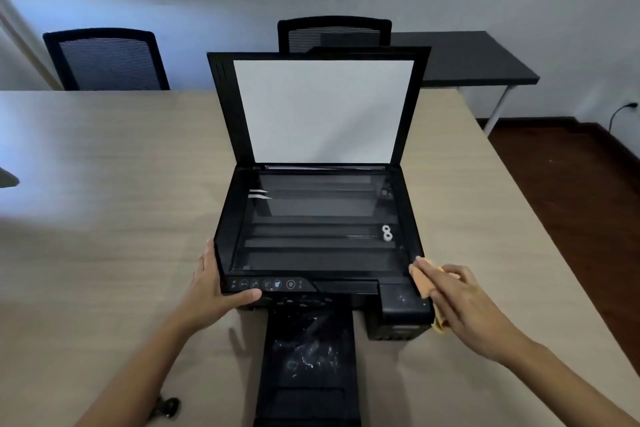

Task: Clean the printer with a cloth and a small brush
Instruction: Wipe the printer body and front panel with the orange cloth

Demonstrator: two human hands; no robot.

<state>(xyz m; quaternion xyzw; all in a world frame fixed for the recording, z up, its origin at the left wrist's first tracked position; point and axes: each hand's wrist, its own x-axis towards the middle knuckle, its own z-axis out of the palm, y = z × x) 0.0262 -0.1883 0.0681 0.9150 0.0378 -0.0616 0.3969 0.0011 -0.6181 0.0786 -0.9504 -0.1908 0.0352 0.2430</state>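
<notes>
A black printer (403, 302) stands in the middle of the wooden table, its scanner lid (322, 111) raised upright and the glass bed (318, 225) exposed. Its output tray (308, 357) is pulled out toward me and smeared with pale dust marks. My left hand (211, 288) grips the printer's front left corner beside the control buttons. My right hand (464, 302) presses an orange cloth (420, 279) against the front right corner, over the ink tank housing. A small dark object (168, 407), possibly the brush, lies on the table near my left forearm.
The light wooden table (104, 218) stretches wide to the left and right of the printer. Two black mesh chairs (107, 59) (334, 33) stand behind it. A dark side table (478, 59) sits at the back right, above a dark wood floor (571, 184).
</notes>
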